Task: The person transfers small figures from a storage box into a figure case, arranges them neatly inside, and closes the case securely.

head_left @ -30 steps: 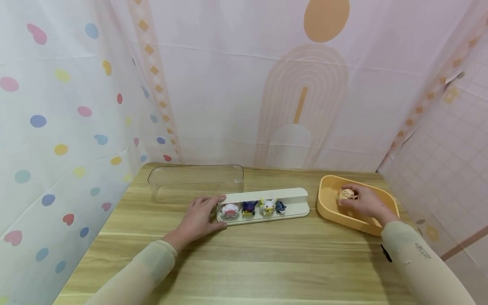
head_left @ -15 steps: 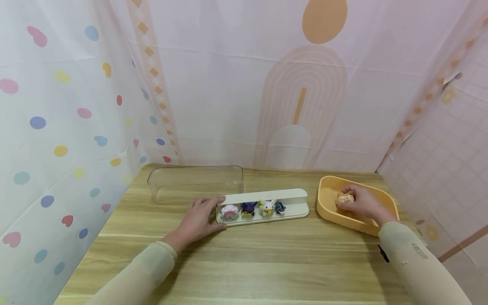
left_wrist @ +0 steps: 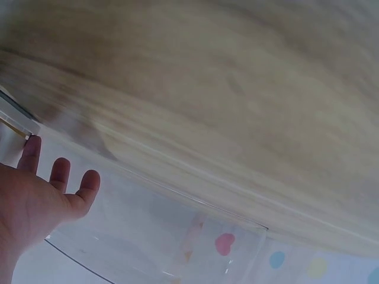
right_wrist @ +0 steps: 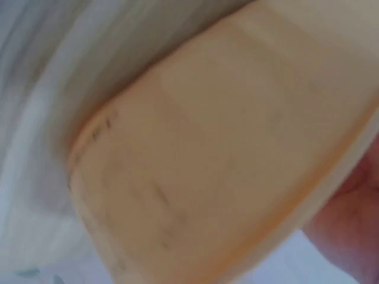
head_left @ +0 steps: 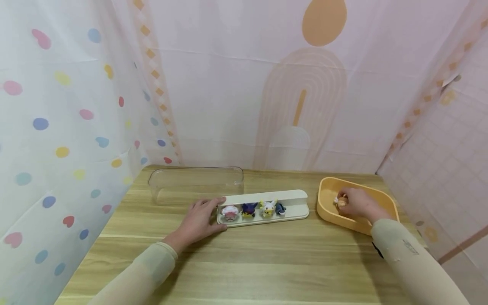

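In the head view my left hand (head_left: 196, 222) holds the left end of a cream display stand (head_left: 299, 210), thumb at its front edge and index finger at its raised back. Several small toy figures stand in a row on it: a pink-and-white one (head_left: 230, 213), a purple-and-yellow one (head_left: 249, 209), a white-and-yellow one (head_left: 268, 207) and a dark blue one (head_left: 280, 209). At the right, my right hand (head_left: 357, 203) reaches inside a yellow bin (head_left: 335, 218) and pinches an orange-and-white toy figure (head_left: 341, 202), partly hidden by the fingers.
A clear plastic cover (head_left: 196, 180) lies behind the stand at the back left of the wooden table (head_left: 267, 262). Patterned curtains (head_left: 221, 106) rise behind and at both sides. The right wrist view mostly shows the bin's outer wall (right_wrist: 207, 154).
My right hand has shifted slightly left within the bin, and the figure in its fingers has turned, showing a more orange side. My left hand and the stand have stayed in place.
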A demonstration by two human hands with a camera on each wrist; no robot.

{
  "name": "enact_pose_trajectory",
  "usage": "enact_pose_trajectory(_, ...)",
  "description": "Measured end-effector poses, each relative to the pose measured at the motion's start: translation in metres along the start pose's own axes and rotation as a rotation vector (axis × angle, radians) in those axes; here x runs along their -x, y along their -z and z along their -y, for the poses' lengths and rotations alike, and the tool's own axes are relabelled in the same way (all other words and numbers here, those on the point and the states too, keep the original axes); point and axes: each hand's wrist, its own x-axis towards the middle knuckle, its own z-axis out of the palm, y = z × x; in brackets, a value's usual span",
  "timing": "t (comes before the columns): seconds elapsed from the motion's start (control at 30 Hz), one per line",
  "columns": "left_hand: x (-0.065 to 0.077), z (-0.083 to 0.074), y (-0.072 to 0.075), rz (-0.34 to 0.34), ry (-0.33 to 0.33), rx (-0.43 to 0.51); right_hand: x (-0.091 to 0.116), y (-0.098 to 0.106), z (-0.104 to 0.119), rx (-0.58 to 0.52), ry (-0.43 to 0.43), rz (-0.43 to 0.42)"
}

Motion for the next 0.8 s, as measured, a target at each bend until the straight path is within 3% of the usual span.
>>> enact_pose_trajectory(0.2, 0.000, -0.002, -0.001, 0.011, 0.008, 0.001, 0.003, -0.008, -0.004, -0.247, -0.080, -0.086)
enact_pose_trajectory(0.33, 0.000, -0.002, -0.001, 0.007, 0.004, -0.006, 0.007, -0.010, -0.005, -0.330, -0.064, -0.112)
enact_pose_trajectory(0.63, 0.000, -0.002, 0.000, 0.000, 0.003, 0.004, 0.014, -0.007, -0.005, -0.150, -0.058, -0.149)
enact_pose_trajectory(0.8, 0.000, 0.000, -0.001, -0.007, 0.004, -0.002, 0.015, -0.005, -0.002, -0.117, -0.051, -0.151)
